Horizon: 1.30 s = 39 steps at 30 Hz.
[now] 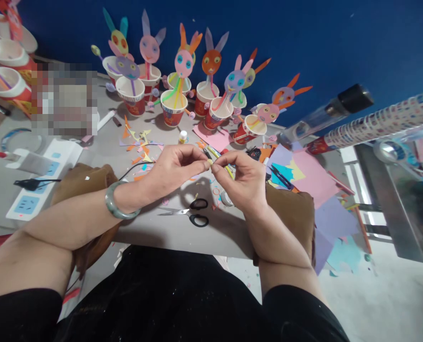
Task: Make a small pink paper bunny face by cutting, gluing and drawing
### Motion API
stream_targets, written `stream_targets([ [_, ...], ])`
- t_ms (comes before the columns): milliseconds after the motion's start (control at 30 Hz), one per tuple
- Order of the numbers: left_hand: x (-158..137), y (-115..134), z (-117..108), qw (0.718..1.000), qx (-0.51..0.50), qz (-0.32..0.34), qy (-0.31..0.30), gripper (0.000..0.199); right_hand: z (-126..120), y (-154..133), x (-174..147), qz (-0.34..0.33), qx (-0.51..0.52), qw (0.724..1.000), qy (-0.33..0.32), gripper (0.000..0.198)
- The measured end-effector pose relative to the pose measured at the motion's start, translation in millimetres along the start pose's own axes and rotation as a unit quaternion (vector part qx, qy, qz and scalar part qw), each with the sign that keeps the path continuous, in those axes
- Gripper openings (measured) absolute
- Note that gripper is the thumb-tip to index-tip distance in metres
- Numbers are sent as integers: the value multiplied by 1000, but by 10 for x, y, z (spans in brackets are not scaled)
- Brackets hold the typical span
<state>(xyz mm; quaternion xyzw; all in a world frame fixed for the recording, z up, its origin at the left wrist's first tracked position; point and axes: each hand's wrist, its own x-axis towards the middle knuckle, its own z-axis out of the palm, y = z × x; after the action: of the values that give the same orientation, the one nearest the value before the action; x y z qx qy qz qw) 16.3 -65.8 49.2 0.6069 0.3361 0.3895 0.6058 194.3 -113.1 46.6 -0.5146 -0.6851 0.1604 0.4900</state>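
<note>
My left hand (173, 168) and my right hand (243, 180) meet over the table, thumb and forefinger pinched on each. Between the fingertips shows a small pale yellow piece (210, 162), mostly covered, its exact kind too small to make out. Below the hands lie black-handled scissors (193, 213), blades parted and pointing left. Behind the fingertips are pens (214, 151) and a small bottle with a white cap (183, 137). A round white container (227, 198) sits partly hidden beside my right hand.
Paper cups (173, 107) with paper rabbit heads stand along the blue wall. Paper scraps (140, 137) litter the table. A power strip (42, 178) lies at left, coloured paper sheets (318, 175) at right. Brown cushions (293, 218) flank my forearms. Stacked cups (378, 118) lie at right.
</note>
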Motion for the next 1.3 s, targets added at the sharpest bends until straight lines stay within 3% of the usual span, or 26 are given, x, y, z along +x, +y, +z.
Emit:
stream_targets([
  [300,18,-8,-10,994,-88,-46,-40,14,-7,89,6,-17,60,998,12,1],
  [533,15,-15,-5,991,-109,-67,-42,14,-30,111,27,-39,103,994,-7,12],
  [933,-3,-28,-21,998,-26,-30,-43,15,-137,144,68,-93,10,994,-56,10],
  [1300,-10,23,-14,999,-7,-15,-47,13,-235,88,125,-180,-90,976,-79,3],
])
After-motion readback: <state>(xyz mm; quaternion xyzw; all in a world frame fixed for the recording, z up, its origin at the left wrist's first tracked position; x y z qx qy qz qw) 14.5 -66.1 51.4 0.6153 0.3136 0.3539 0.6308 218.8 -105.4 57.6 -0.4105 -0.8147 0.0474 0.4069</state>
